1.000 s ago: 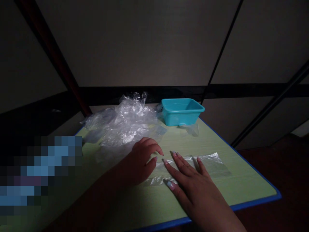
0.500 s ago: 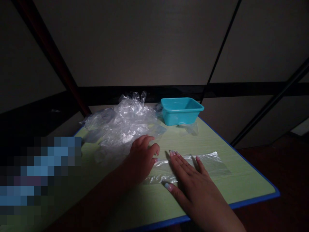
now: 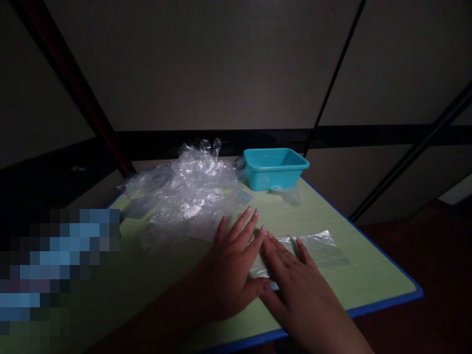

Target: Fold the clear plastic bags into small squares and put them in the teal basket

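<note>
A clear plastic bag point(image 3: 328, 248) lies flat on the green tabletop, partly covered by both hands. My left hand point(image 3: 234, 268) rests palm down over its left part, fingers spread. Beside it, my right hand point(image 3: 298, 282) presses on the bag with fingers stretched out; the thumbs and some fingertips of the two hands meet or overlap. Beyond my left hand is a crumpled heap of clear plastic bags point(image 3: 199, 177).
A turquoise basket point(image 3: 276, 177) stands at the table's back, with a small clear plastic piece point(image 3: 293, 196) before it. The green table point(image 3: 372, 275) has a blue edge. Panelled doors point(image 3: 221, 64) rise behind. A blurred patch covers the lower left.
My left hand has moved right, up against my right hand, and its curled fingers have straightened and spread over the bag. My right hand has stayed nearly in place.
</note>
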Available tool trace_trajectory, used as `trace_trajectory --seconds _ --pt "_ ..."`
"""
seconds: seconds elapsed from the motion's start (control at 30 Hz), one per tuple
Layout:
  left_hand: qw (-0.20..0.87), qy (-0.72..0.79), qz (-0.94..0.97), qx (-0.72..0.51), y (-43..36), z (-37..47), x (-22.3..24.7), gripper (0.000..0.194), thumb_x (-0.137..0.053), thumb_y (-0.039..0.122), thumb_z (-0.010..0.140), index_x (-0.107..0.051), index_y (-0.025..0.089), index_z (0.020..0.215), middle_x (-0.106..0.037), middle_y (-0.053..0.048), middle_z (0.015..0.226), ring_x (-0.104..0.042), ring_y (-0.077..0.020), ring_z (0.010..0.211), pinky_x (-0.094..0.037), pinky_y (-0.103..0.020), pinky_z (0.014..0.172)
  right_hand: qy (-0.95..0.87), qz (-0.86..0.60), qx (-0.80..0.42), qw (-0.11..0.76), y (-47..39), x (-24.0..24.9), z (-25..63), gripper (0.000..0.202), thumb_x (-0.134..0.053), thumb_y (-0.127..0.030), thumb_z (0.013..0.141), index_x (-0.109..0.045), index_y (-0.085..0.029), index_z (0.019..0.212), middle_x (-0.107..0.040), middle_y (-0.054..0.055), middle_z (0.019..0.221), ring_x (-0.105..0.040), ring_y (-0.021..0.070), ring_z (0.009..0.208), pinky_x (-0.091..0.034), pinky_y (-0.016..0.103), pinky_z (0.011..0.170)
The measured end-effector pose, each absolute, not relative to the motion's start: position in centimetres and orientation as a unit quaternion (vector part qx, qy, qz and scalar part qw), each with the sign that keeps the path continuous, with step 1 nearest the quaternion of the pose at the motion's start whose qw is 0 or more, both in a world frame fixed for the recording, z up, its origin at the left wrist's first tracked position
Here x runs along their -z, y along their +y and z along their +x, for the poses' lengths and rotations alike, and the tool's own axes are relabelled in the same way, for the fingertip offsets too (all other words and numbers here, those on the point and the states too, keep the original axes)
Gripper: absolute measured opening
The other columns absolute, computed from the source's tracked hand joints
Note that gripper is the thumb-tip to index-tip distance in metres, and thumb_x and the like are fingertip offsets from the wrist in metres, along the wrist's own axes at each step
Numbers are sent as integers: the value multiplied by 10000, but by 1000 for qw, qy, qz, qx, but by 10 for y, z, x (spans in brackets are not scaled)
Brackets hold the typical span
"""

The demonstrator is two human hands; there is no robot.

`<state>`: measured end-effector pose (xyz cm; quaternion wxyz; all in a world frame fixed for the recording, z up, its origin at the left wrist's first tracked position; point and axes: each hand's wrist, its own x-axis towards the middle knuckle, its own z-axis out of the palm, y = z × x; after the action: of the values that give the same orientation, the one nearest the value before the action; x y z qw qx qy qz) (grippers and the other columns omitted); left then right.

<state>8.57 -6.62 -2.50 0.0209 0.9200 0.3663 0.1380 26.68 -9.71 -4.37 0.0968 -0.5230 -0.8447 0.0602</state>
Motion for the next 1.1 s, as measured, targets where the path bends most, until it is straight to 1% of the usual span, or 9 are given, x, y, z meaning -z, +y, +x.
trace_trajectory --seconds 0.07,0.17,0.33,0.47,0.57,0.7,0.8,0.93,1.1 --pt "28 348 929 -123 -72 91 25 743 -402 547 910 -240 62 1449 -60 -173 1535 8 -304 1416 -3 -556 1109 -844 -526 -59 86 -98 43 266 739 -433 -270 802 -166 -103 1471 -224 89 1494 -231 227 1377 -110 571 1120" --pt "39 359 925 -114 -78 98 28 761 -353 559 921 -179 56 1464 -35 -154 1535 31 -279 1415 36 -526 1119 -846 -524 -53 80 -98 44 266 833 -409 -190 694 -133 -59 1469 -204 102 1498 -223 215 1380 -94 561 1124" --pt "55 397 912 -90 -80 99 35 757 -345 571 917 -164 90 1472 -59 -138 1535 15 -259 1417 32 -533 1119 -847 -522 -32 94 -98 47 266 895 -378 -154 648 -51 -50 1475 -190 111 1499 -228 205 1376 -113 552 1125" --pt "47 402 910 -91 -79 97 40 744 -349 565 919 -141 122 1479 -69 -131 1532 17 -238 1418 55 -530 1115 -847 -523 -40 93 -98 48 266 898 -392 -168 658 -44 -69 1480 -209 103 1496 -237 206 1374 -114 550 1127" --pt "44 414 905 -88 -80 95 41 731 -350 558 922 -155 123 1476 -77 -134 1529 9 -231 1418 47 -531 1117 -845 -525 -50 88 -97 47 267 887 -394 -183 678 -33 -84 1482 -201 91 1500 -224 195 1379 -103 547 1128" --pt "54 437 895 -72 -85 94 39 710 -321 557 932 -193 110 1467 -107 -141 1522 -33 -243 1417 -19 -551 1121 -844 -525 -62 87 -97 47 268 867 -413 -211 714 -30 -106 1485 -213 84 1501 -217 189 1382 -96 540 1129" --pt "62 461 884 -53 -88 93 37 736 -297 587 927 -233 76 1453 -125 -166 1512 -70 -274 1411 -80 -576 1112 -844 -524 -68 89 -96 46 268 855 -436 -238 737 -42 -122 1487 -215 77 1503 -211 189 1384 -104 533 1130" --pt "41 466 882 -51 -90 90 40 752 -274 606 925 -262 60 1443 -146 -183 1506 -109 -302 1405 -118 -602 1097 -844 -523 -73 93 -96 46 268 833 -456 -261 762 -65 -130 1487 -222 73 1502 -214 198 1383 -124 540 1127" --pt "-11 485 872 -62 -91 83 47 737 -253 608 931 -300 68 1430 -201 -179 1500 -166 -298 1400 -86 -599 1099 -842 -520 -72 120 -96 47 269 764 -443 -403 856 -93 -152 1487 -264 81 1492 -243 211 1374 -140 540 1128"
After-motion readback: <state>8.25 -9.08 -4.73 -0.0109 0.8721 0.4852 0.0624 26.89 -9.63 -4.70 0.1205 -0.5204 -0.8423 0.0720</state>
